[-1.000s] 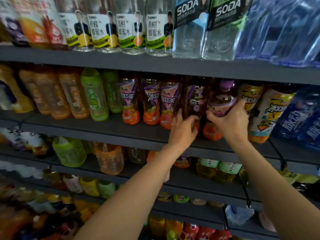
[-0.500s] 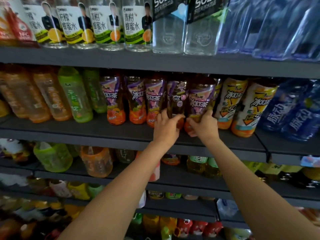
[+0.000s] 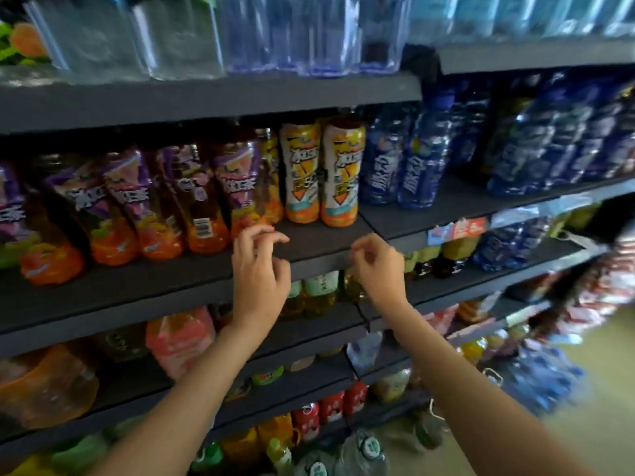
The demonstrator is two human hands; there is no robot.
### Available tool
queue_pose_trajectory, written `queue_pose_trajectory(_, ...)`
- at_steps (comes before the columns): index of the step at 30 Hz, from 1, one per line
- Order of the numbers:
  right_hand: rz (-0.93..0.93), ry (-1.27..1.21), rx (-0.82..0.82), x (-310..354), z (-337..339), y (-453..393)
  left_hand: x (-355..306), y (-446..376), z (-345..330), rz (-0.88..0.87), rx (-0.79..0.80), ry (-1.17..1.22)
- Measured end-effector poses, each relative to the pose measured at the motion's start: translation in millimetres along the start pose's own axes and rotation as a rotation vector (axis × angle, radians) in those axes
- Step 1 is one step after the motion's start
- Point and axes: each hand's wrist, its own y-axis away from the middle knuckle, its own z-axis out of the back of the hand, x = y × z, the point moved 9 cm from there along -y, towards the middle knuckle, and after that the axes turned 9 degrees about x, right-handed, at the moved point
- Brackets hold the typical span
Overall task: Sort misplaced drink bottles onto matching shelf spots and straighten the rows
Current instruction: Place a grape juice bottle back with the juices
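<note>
On the middle shelf [image 3: 309, 242], a row of purple-label tea bottles [image 3: 206, 197] stands along the left w/ orange bases, all leaning a bit, labels mostly facing out; one shows its barcode side. Right of them, two orange-and-white tea bottles [image 3: 323, 173] stand upright side by side, touching, and next to those come blue sports drink bottles [image 3: 405, 166]. Left hand [image 3: 261, 273] hovers just in front of the shelf edge near the last purple bottle, fingers loosely curled & spread apart, gripping nothing; fingertips look just off the bottle base but blur makes contact hard to judge. Right hand [image 3: 378, 266] hangs in front of the shelf lip below the orange-and-white pair, fingers loosely bent, also empty. Both hands are apart from each other. Upper shelf carries big clear water bottles [image 3: 178, 36]; lower shelves hold mixed drinks, too blurred to tell apart.
</note>
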Motion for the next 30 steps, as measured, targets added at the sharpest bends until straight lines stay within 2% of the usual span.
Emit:
queue_pose_trajectory(5,-0.131,0.017,-0.112,-70.3,79.8,-2.0,-60.3,-24.8,-59.1,-0.169,0.105,0.083)
queue_pose_trajectory(8,-0.155,-0.002,-0.208,-107.3,127.4,-13.5,-80.1,-48.1,-92.2,-0.153,0.111,0.131)
queue_pose_trajectory(14,-0.013,0.022,-0.222,-161.6,221.7,-75.0,-158.8,-91.8,-191.6,-0.128,0.037,0.147)
queue_pose_trajectory(16,-0.016,0.045,-0.205,-187.6,262.6,-94.4,-193.9,-105.1,-234.4,-0.119,0.044,0.18)
queue_pose_trajectory(18,-0.073,0.065,-0.287,-222.1,313.5,-105.3,-233.9,-115.5,-272.7,-0.158,0.082,0.173)
queue_pose_trajectory(20,-0.208,0.085,-0.389,-263.9,360.4,-109.7,-268.0,-123.9,-303.3,-0.204,0.124,0.172)
queue_pose_trajectory(21,-0.285,0.115,-0.384,-287.6,373.9,-111.8,-279.5,-125.8,-316.8,-0.21,0.149,0.169)
queue_pose_trajectory(22,-0.357,0.15,-0.313,-311.6,378.1,-115.6,-287.1,-126.0,-329.6,-0.208,0.173,0.161)
queue_pose_trajectory(24,-0.489,0.168,-0.09,-362.1,366.2,-121.7,-295.5,-122.1,-352.6,-0.198,0.214,0.138)
queue_pose_trajectory(26,-0.555,0.086,0.057,-402.6,348.4,-126.0,-298.7,-116.3,-370.8,-0.186,0.268,0.1)
queue_pose_trajectory(30,-0.559,-0.049,0.06,-436.0,335.2,-154.1,-297.4,-122.2,-393.6,-0.069,0.421,0.014)
